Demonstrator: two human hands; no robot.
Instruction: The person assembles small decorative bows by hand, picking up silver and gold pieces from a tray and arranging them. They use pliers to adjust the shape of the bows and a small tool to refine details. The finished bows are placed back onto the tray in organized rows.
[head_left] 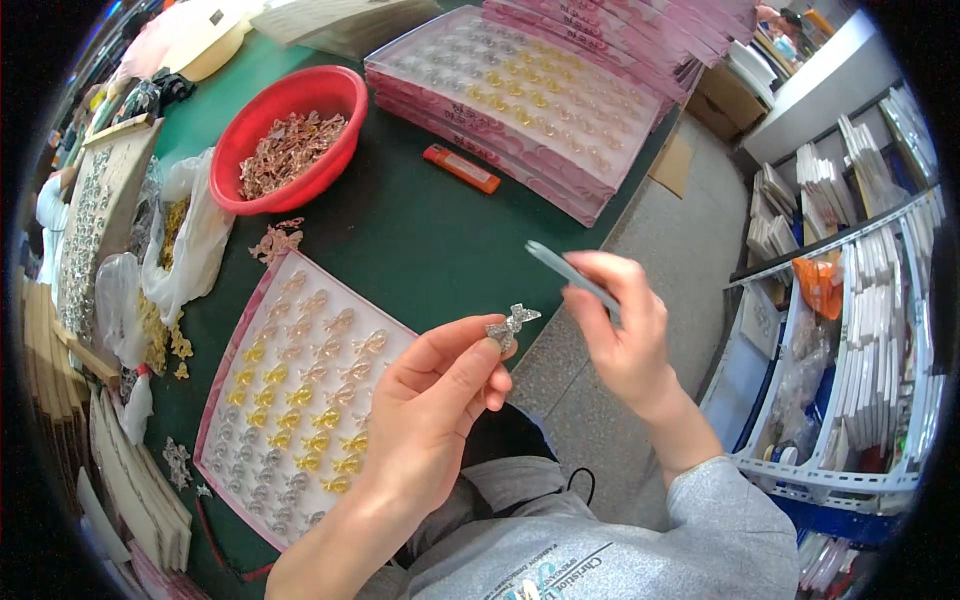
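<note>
In my left hand [430, 400] a small silver bow-shaped ornament [514, 322] is pinched between thumb and fingertips, glittery and held up in front of me. My right hand [625, 325] is closed around a slim grey tool [570, 275] that looks like tweezers; its tip points up and left, apart from the ornament. Below and left of my left hand lies a pink-edged white card [225, 400] bearing rows of bow ornaments in rose, gold and silver. My left forearm and hand cover part of its right side.
A red bowl [355, 110] of rose-coloured pieces stands on the green table [400, 240]. Loose rose pieces [275, 240] lie below it. Beyond are a flat orange case [461, 168] and stacked ornament boxes [600, 190]. White plastic bags [185, 250] sit left; shelves [850, 250] stand right.
</note>
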